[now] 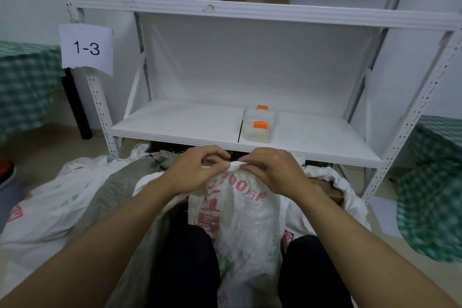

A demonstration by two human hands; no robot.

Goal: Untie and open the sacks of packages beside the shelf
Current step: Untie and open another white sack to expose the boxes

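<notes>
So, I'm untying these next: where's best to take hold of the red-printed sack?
At its bunched neck, from above, one hand each side, as the left hand and right hand pinch it now. The sack stands upright between the knees, so its gathered top faces up.

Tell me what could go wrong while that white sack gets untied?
The left grip and right grip pinch the bunched mouth of the white sack; the tie is hidden, so tugging might tighten it. It stands between the knees and may tip once opened. The shelf edge sits close; knuckles could knock it.
</notes>
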